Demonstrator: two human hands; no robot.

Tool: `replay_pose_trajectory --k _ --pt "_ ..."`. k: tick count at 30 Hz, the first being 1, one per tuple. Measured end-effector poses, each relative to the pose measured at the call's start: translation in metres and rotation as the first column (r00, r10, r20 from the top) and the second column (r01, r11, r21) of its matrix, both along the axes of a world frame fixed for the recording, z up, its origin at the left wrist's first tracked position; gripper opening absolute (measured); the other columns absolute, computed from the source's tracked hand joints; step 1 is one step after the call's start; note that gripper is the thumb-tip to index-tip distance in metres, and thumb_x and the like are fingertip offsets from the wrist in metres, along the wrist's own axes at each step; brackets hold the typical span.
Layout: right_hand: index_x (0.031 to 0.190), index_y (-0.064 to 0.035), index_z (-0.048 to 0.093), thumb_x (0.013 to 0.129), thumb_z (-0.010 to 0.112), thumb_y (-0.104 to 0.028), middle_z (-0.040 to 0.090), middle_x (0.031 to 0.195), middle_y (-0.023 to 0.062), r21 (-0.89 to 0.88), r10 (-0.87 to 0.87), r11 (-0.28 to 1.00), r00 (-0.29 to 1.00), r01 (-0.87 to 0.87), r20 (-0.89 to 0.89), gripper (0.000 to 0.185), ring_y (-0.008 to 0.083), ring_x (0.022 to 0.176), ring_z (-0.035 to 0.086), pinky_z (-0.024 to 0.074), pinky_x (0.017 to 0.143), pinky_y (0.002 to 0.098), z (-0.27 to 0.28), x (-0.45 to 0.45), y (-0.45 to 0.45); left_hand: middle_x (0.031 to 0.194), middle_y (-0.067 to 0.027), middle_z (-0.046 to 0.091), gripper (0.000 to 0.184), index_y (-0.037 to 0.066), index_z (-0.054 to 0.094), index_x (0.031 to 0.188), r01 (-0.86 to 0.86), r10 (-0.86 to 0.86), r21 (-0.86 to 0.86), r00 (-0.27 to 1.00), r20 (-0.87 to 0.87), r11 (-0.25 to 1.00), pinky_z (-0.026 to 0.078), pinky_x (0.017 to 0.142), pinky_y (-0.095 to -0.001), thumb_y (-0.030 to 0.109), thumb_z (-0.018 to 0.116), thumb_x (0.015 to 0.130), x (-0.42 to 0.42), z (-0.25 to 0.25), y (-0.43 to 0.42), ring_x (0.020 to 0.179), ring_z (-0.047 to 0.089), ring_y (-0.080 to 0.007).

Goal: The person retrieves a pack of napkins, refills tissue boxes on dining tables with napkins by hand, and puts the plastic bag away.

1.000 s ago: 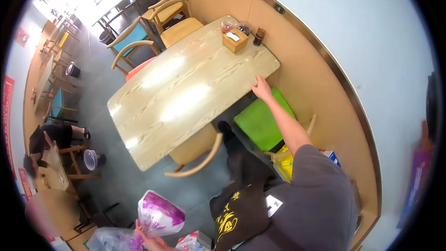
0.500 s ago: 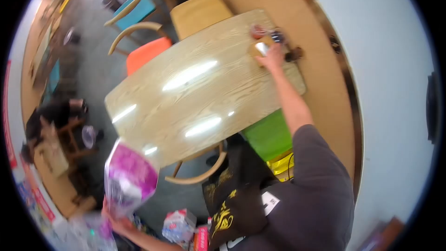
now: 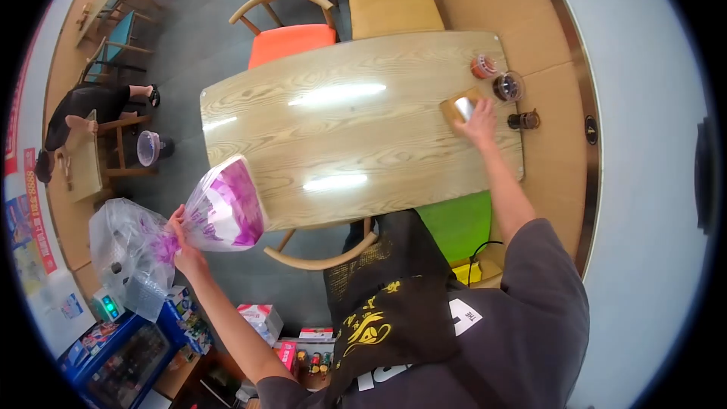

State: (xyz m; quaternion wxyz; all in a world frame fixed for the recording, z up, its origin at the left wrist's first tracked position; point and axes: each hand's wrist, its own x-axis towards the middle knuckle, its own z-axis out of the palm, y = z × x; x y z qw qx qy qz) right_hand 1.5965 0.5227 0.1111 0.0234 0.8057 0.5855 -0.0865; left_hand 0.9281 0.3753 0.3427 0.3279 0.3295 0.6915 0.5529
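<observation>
My left hand (image 3: 185, 246) is closed around the gathered neck of a clear plastic bag (image 3: 125, 246) with purple print. The bag's full end bulges over the table's near left corner, with a white and purple pack (image 3: 227, 208) inside. Its loose, see-through end spreads out to the left of my hand. At the table's right end, my right hand (image 3: 478, 125) has its fingers on a small wooden box (image 3: 450, 110) with a shiny top, probably a napkin box. Whether these fingers grip the box or only rest on it is hard to see.
Beside the box on the wooden table (image 3: 341, 136) stand a red-topped jar (image 3: 483, 67), a dark-filled container (image 3: 508, 86) and a small dark bottle (image 3: 524, 120). Orange (image 3: 291, 44), yellow and green chairs surround the table. Another person (image 3: 91, 113) sits at a far-left table.
The view has turned and become sharper. My left hand and the bag have come up beside the table's left end. My right hand is still at the wooden box.
</observation>
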Motion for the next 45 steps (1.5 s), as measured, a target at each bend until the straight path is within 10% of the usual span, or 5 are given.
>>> replay_pose_trajectory --k 10,12,23,26,45 --pt "0.133 -0.0037 0.04 0.064 0.081 -0.045 0.032 0.144 0.0231 0.186 0.273 0.952 0.95 -0.245 -0.15 0.09 0.0394 0.133 0.031 0.0258 0.109 0.058 -0.004 -0.233 -0.106 0.124 -0.0102 0.059 0.042 -0.002 0.054 0.127 0.363 -0.493 -0.395 0.815 -0.303 0.844 0.046 0.094 -0.0327 0.014 0.06 0.089 0.105 -0.018 -0.028 0.106 0.059 -0.024" --pt "0.126 -0.0051 0.047 0.068 0.079 -0.04 0.036 0.14 0.0224 0.263 0.263 0.94 0.953 -0.218 -0.149 0.075 0.0395 0.131 0.034 0.0276 0.108 0.0569 0.005 -0.233 -0.111 0.12 -0.0125 0.06 0.031 0.0 0.057 0.118 0.407 -0.359 -0.147 0.893 0.271 0.901 0.046 0.093 -0.0327 0.013 0.058 0.09 0.102 -0.102 -0.058 0.105 0.059 -0.0257" --pt "0.105 -0.0058 0.067 0.088 0.055 -0.018 0.068 0.096 0.0184 0.208 0.45 0.893 0.819 -0.4 -0.356 0.024 0.0358 0.085 0.065 0.0511 0.073 0.0463 -0.058 -0.273 -0.057 0.146 -0.0269 0.038 0.084 0.001 0.045 0.137 0.46 -0.71 -0.55 0.334 -0.621 0.697 0.022 0.117 -0.0476 0.02 0.078 0.063 0.111 -0.165 -0.136 0.14 0.03 -0.0401" --pt "0.124 -0.0068 0.062 0.097 0.047 -0.018 0.066 0.115 0.0141 0.029 0.088 0.991 0.461 -0.134 -0.883 0.033 0.0249 0.105 0.062 0.0493 0.09 0.0376 -0.065 -0.26 -0.058 0.145 -0.0279 0.037 0.057 -0.002 0.042 0.139 0.431 -0.636 -0.476 0.611 -0.471 0.767 0.027 0.114 -0.0469 0.006 0.053 0.083 0.126 -0.197 -0.139 0.137 0.034 -0.0398" --pt "0.121 -0.0062 0.062 0.081 0.056 -0.015 0.061 0.115 0.0213 0.094 0.587 0.794 0.716 -0.601 -0.377 0.042 0.0363 0.107 0.058 0.0453 0.097 0.046 0.022 -0.209 -0.051 0.139 -0.019 0.045 0.04 0.003 0.056 0.121 -0.091 -0.108 -0.708 0.967 -0.23 0.7 0.041 0.105 -0.042 0.019 0.064 0.086 0.16 -0.175 -0.338 0.127 0.045 -0.0371"
